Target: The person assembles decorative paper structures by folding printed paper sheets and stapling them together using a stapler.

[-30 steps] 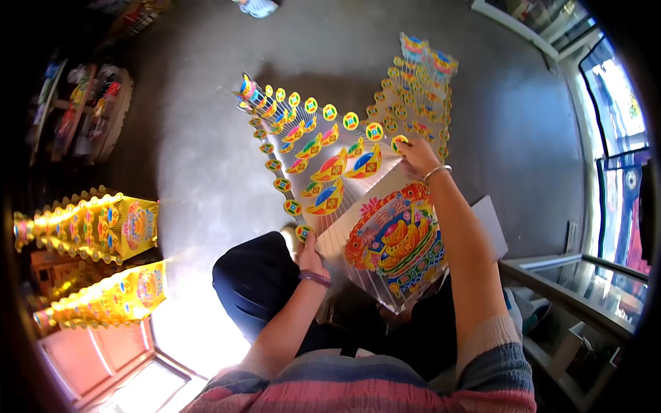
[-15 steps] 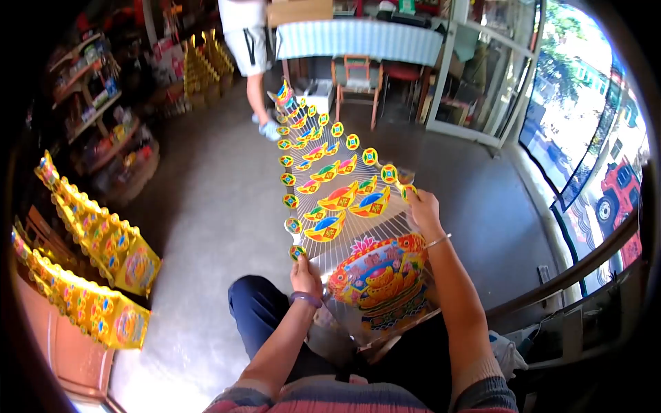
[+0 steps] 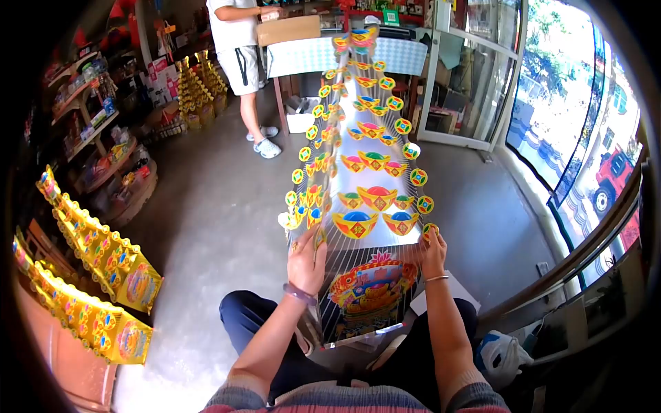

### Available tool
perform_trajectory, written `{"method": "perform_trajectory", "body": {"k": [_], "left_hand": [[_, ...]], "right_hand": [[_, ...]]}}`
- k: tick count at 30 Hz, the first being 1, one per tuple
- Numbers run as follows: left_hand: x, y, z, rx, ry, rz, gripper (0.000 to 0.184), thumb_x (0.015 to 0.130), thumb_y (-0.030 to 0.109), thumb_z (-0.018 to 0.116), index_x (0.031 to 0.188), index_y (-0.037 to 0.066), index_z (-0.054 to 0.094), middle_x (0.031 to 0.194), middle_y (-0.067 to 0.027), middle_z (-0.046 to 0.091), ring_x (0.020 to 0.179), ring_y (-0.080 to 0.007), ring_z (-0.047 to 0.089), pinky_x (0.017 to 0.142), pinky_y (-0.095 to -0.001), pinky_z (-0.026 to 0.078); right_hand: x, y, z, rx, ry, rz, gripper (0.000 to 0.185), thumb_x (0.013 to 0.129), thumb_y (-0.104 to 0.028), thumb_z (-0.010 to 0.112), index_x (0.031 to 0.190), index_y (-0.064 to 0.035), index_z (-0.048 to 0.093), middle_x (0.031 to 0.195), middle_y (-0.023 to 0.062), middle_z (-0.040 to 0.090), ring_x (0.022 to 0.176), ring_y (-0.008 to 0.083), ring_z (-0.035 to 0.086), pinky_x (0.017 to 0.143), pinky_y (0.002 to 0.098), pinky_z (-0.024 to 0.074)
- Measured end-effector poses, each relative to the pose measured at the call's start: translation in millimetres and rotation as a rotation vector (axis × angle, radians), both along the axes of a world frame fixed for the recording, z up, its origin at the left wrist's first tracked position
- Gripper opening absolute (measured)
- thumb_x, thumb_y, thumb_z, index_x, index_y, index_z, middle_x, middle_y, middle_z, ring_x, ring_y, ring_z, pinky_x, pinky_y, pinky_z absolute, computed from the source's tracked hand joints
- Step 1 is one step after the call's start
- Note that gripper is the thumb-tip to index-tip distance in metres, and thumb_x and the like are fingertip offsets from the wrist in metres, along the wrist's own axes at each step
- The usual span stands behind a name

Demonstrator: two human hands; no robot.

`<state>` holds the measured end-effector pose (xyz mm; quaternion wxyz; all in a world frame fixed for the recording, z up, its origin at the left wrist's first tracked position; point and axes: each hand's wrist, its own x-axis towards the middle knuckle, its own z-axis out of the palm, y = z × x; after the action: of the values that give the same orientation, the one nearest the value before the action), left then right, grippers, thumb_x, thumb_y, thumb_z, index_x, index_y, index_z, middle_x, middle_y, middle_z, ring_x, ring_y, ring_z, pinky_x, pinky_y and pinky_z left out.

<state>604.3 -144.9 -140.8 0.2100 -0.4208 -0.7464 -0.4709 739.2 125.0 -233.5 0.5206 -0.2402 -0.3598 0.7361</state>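
Note:
A tall, tapering foil paper tower (image 3: 358, 175) stretches away from my lap, printed with gold ingots and edged with round coin shapes. Its wide lower panel (image 3: 372, 292), which carries a colourful basket-like picture, lies between my knees. My left hand (image 3: 306, 260) is closed on the tower's left edge, just above that panel. On the opposite edge my right hand (image 3: 432, 255) pinches a coin tab. The narrow tip points toward the table, and the tower's left face shows at a slant. The fingertips of my left hand are partly hidden.
Two gold paper towers (image 3: 103, 268) lean at the left, with more gold towers (image 3: 200, 89) farther back. A person (image 3: 244, 69) stands by the cloth-covered table (image 3: 296, 58). Shelves (image 3: 96, 124) line the left; a glass door (image 3: 461, 103) and plastic bag (image 3: 502, 354) are right.
The tower has swung upright and rightward, its tip now overlapping the table. Its left face has come into view. My left hand has shifted up and right; my right hand has dropped lower.

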Motion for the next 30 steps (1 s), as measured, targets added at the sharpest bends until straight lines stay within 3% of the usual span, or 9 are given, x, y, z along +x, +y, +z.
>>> {"method": "perform_trajectory", "body": {"k": [5,11,13,15,17,19,21,23,30], "left_hand": [[8.1,27.8,37.4,-0.284,0.167,0.010,0.029,0.081,0.013,0.047,0.105,-0.003,0.054,0.102,-0.0164,0.055,0.095,-0.0331,0.051,0.085,-0.0381,0.039],[4.9,84.2,12.2,-0.696,0.112,0.096,0.036,0.086,0.022,0.035,0.113,0.002,0.048,0.114,-0.0129,0.049,0.103,-0.0335,0.048,0.091,-0.0417,0.036],[7.2,104.4,-9.7,-0.760,0.093,0.122,0.037,0.085,0.021,0.035,0.114,0.004,0.048,0.113,-0.0123,0.050,0.104,-0.0346,0.047,0.090,-0.0422,0.036],[19.2,121.7,-21.0,-0.933,0.050,0.087,0.036,0.083,0.022,0.036,0.113,0.005,0.049,0.114,-0.0113,0.050,0.105,-0.0329,0.047,0.091,-0.0417,0.036],[31.7,139.8,-64.4,-0.901,0.024,0.031,0.034,0.082,0.025,0.039,0.108,0.006,0.052,0.113,-0.0118,0.051,0.105,-0.0318,0.046,0.090,-0.0418,0.035],[50.6,147.7,-95.1,-0.836,-0.078,-0.121,0.034,0.082,0.028,0.041,0.106,0.006,0.052,0.113,-0.0123,0.051,0.106,-0.0309,0.046,0.089,-0.0422,0.035],[61.5,132.2,-117.2,-0.833,-0.111,-0.228,0.037,0.081,0.032,0.046,0.107,0.006,0.053,0.115,-0.0122,0.050,0.106,-0.0284,0.047,0.088,-0.0429,0.035],[55.7,111.2,-146.5,-0.749,-0.125,-0.299,0.039,0.081,0.034,0.048,0.108,0.006,0.053,0.117,-0.0120,0.049,0.106,-0.0277,0.047,0.088,-0.0424,0.035],[-5.7,-6.8,-189.3,-0.242,-0.171,0.126,0.032,0.069,0.010,0.061,0.100,0.004,0.057,0.100,-0.0165,0.056,0.093,-0.0324,0.052,0.082,-0.0399,0.042]], "right_hand": [[-7.7,1.4,-64.5,-0.182,0.020,0.052,0.018,0.084,-0.020,0.054,0.086,-0.0025,0.056,0.076,0.0040,0.056,0.065,0.0132,0.054,0.057,0.0238,0.0461],[-10.3,5.0,-146.2,-0.354,-0.005,0.120,0.015,0.084,-0.018,0.052,0.088,-0.0043,0.056,0.083,0.0054,0.056,0.073,0.0172,0.056,0.061,0.0304,0.0489],[-13.0,24.9,-201.3,-0.276,-0.262,0.204,0.020,0.083,-0.023,0.053,0.086,-0.0039,0.056,0.074,0.0050,0.055,0.068,0.0174,0.056,0.059,0.0311,0.0489],[-11.1,72.4,-313.0,0.062,-1.062,0.357,0.043,0.080,-0.038,0.051,0.093,0.0027,0.057,0.090,0.0227,0.059,0.088,0.0332,0.058,0.072,0.0381,0.0460],[6.8,30.7,-209.3,0.232,-1.474,0.243,0.056,0.076,-0.046,0.051,0.093,0.0066,0.057,0.096,0.0298,0.055,0.096,0.0412,0.051,0.080,0.0422,0.0418],[13.8,31.6,-202.2,0.246,-1.499,0.116,0.054,0.077,-0.044,0.048,0.091,0.0075,0.057,0.094,0.0296,0.055,0.096,0.0413,0.051,0.083,0.0421,0.0406],[17.5,44.0,-210.1,0.327,-1.384,0.003,0.053,0.079,-0.043,0.047,0.089,0.0084,0.057,0.091,0.0272,0.057,0.092,0.0395,0.054,0.079,0.0411,0.0415],[24.7,46.5,-196.5,0.134,-1.016,-0.005,0.050,0.081,-0.040,0.045,0.092,0.0076,0.057,0.089,0.0239,0.059,0.087,0.0363,0.056,0.075,0.0397,0.0422],[19.8,40.4,-162.4,0.294,-0.976,-0.133,0.046,0.080,-0.037,0.051,0.100,0.0040,0.056,0.094,0.0200,0.059,0.089,0.0318,0.055,0.078,0.0364,0.0415]]}}
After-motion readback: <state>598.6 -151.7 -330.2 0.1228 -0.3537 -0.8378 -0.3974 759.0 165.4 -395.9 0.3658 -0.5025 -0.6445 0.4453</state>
